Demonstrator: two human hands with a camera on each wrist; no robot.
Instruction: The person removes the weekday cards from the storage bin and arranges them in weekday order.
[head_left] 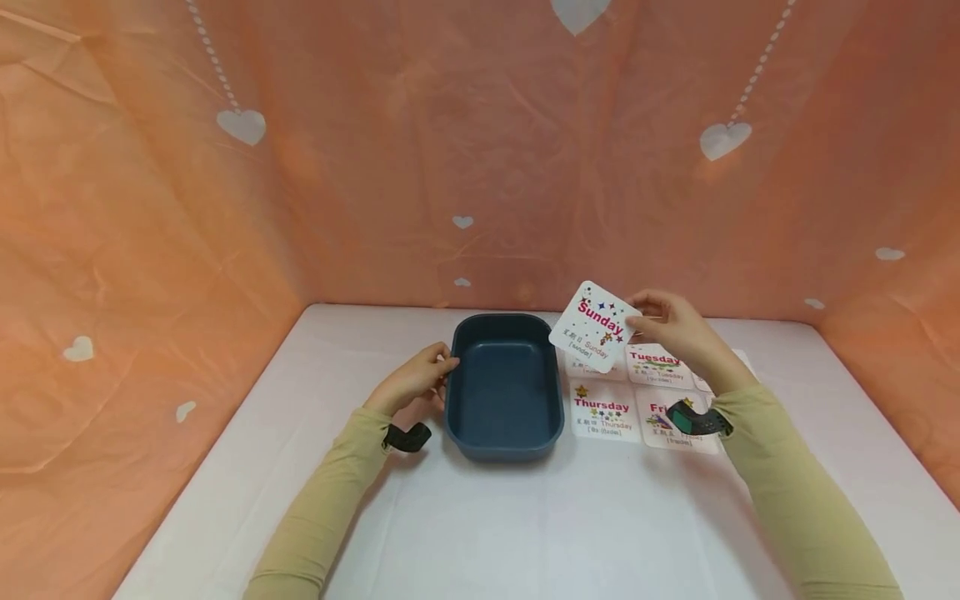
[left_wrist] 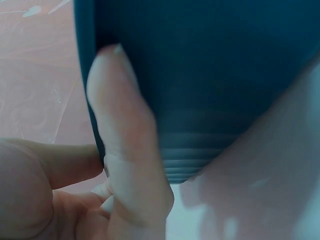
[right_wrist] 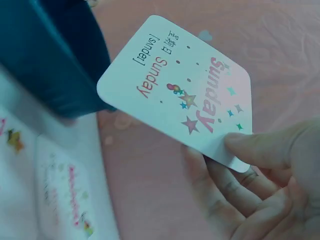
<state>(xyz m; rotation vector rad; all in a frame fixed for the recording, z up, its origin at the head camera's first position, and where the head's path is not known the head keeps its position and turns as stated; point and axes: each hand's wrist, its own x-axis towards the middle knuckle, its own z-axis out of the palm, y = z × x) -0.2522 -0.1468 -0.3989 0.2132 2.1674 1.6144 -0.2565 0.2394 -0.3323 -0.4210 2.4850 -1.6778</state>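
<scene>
A dark blue rectangular bin [head_left: 504, 454] with rounded corners stands on the white table, nothing visible inside it. My left hand [head_left: 415, 377] grips its left rim; in the left wrist view a finger [left_wrist: 127, 130] lies along the bin wall [left_wrist: 215, 75]. My right hand [head_left: 678, 333] pinches a white "Sunday" flashcard [head_left: 595, 325] by one corner, held up just right of the bin's far end. In the right wrist view the thumb [right_wrist: 270, 149] is on the card's [right_wrist: 175, 85] printed face, with fingers behind it.
Several weekday cards lie in rows right of the bin, among them a Thursday card [head_left: 603, 412], a Friday card [head_left: 667, 437] and a Tuesday card [head_left: 660, 367]; my right arm partly covers some. An orange-pink cloth [head_left: 375, 167] with white hearts hangs behind and beside the table [head_left: 480, 533].
</scene>
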